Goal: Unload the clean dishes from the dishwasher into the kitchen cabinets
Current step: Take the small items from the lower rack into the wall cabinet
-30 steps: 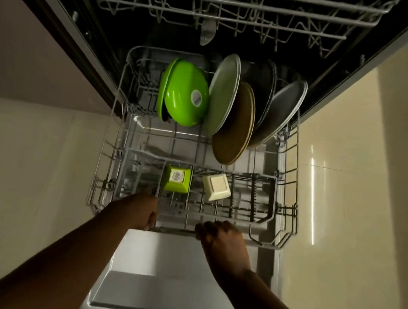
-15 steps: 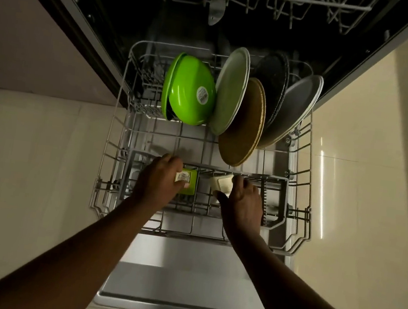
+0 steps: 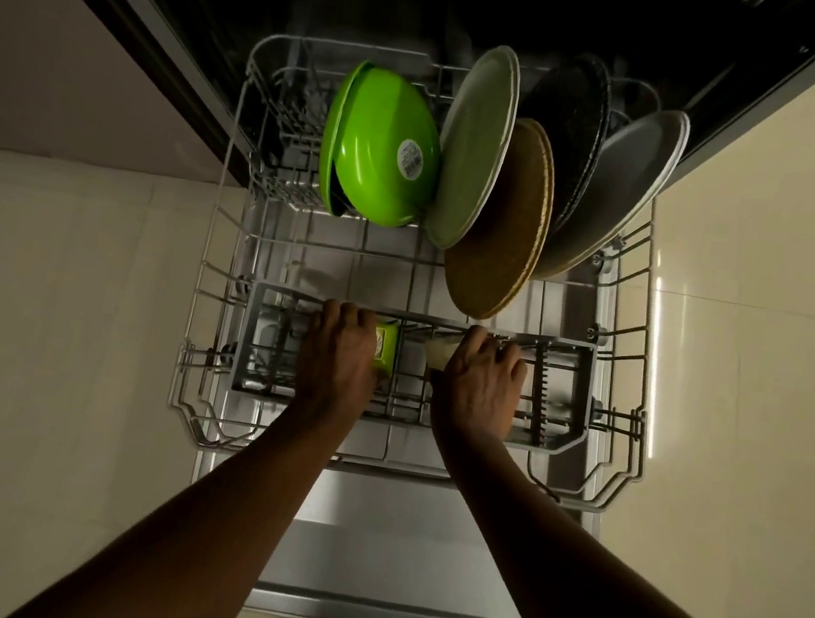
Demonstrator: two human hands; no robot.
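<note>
The lower dishwasher rack [image 3: 217, 242] is pulled out over the open door. At its back stand a green bowl [image 3: 385, 150], a pale green plate [image 3: 476, 146], a brown plate [image 3: 502, 222], a dark speckled plate [image 3: 571, 133] and a grey plate [image 3: 624, 181]. In the grey cutlery basket [image 3: 562, 381] at the front, my left hand [image 3: 339, 357] closes around a small green square cup [image 3: 385, 344]. My right hand [image 3: 481, 383] covers a small cream square cup [image 3: 436, 351], fingers wrapped over it. Both cups are mostly hidden.
The open dishwasher door [image 3: 393, 556] lies flat below the rack. Cream tiled floor [image 3: 57, 314] spreads on both sides. Dark cabinet fronts [image 3: 121, 27] flank the dishwasher opening, and the upper rack is out of view above.
Both hands moved forward from the rack's front rim into the cutlery basket and closed over the two small cups. The view has shifted lower and closer.
</note>
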